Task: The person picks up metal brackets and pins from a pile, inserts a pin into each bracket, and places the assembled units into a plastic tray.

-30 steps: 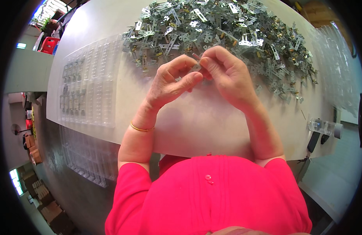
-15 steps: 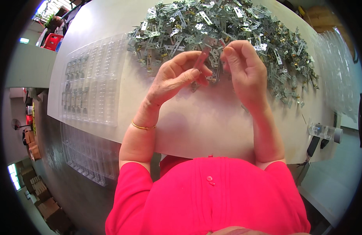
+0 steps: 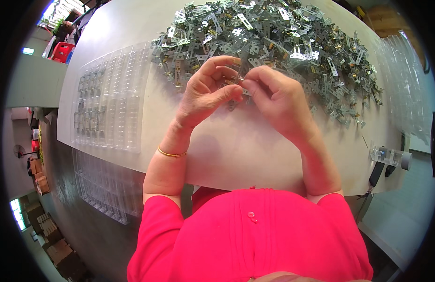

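In front of the metal pile, my left hand [image 3: 206, 91] grips a small flat metal bracket [image 3: 239, 74], now seen nearly edge-on. My right hand [image 3: 279, 99] meets it from the other side, thumb and forefinger pinched together at the bracket. Whether a separate small piece sits in that pinch is hidden by the fingers. Behind both hands spreads a large heap of loose metal brackets [image 3: 255, 35], silvery with some brass-coloured bits. A few pieces lie just under my fingers at the heap's near edge.
On the table's left lies a clear plastic tray [image 3: 125, 101], several metal parts in its left-hand slots. More clear trays [image 3: 107, 188] sit lower, beyond the table edge. Stacked clear trays [image 3: 405, 84] stand at right, near a transparent bottle [image 3: 391, 157] and a black object [image 3: 377, 173].
My right hand has moved left and turned inward, closing the gap to my left hand. The bracket in my left hand has turned from showing its flat face to nearly edge-on.
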A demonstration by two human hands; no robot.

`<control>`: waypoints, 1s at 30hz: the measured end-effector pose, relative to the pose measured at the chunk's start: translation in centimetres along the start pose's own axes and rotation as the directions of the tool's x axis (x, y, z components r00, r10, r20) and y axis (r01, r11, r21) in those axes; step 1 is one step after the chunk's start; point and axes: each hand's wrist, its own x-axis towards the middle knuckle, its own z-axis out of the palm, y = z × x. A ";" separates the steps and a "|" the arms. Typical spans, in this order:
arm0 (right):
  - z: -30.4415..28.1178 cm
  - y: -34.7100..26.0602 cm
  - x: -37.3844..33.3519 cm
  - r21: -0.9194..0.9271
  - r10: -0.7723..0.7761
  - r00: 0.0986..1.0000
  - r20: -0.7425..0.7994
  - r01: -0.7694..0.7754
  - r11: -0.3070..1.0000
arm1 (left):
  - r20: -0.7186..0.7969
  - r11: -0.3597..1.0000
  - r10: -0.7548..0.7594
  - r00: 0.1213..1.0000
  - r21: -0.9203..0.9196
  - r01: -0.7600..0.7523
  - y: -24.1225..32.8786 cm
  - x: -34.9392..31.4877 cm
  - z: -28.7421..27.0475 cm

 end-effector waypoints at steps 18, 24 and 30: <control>-1.2 1.0 0.7 0.416 0.113 0.990 -0.086 -0.067 0.907 | 0.281 0.990 -0.127 0.951 -0.023 0.139 0.3 0.4 -0.5; -1.0 0.9 0.1 0.415 0.146 0.989 0.007 -0.135 0.900 | 0.325 0.971 -0.139 0.935 -0.139 0.193 -0.1 -0.2 -0.2; -0.5 1.3 0.4 0.340 0.184 0.978 -0.102 -0.139 0.930 | 0.099 0.795 0.290 0.952 0.529 -0.297 -0.2 -0.4 1.1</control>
